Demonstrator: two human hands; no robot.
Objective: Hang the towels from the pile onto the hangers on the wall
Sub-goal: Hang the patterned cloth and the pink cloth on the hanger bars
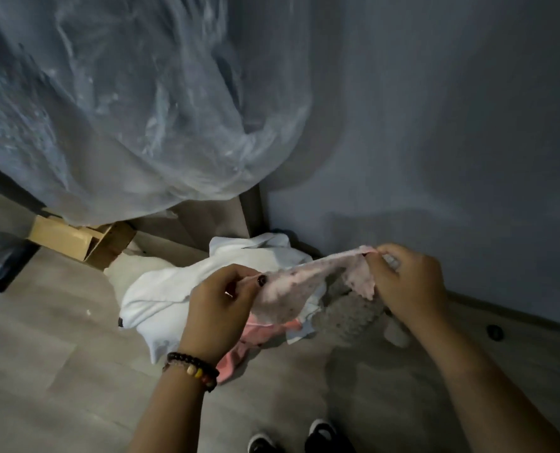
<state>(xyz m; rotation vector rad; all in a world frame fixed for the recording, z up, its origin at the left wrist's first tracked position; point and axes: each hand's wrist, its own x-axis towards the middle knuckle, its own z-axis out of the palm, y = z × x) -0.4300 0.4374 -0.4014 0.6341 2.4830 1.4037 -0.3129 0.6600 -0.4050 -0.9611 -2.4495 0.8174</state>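
Observation:
A small pale pink towel with dark specks (300,282) is stretched in the air between my two hands. My left hand (220,305) pinches its left edge. My right hand (406,282) pinches its right top corner. Below them the pile lies on the floor by the wall: a large white towel (161,292), a salmon pink towel (236,354) and a grey fluffy one (347,318). No hanger is in view.
A grey wall (435,125) rises on the right. A clear plastic sheet (125,103) drapes over furniture at the upper left, with a cardboard box (76,238) under it. My shoes (291,438) stand on the wood floor at the bottom.

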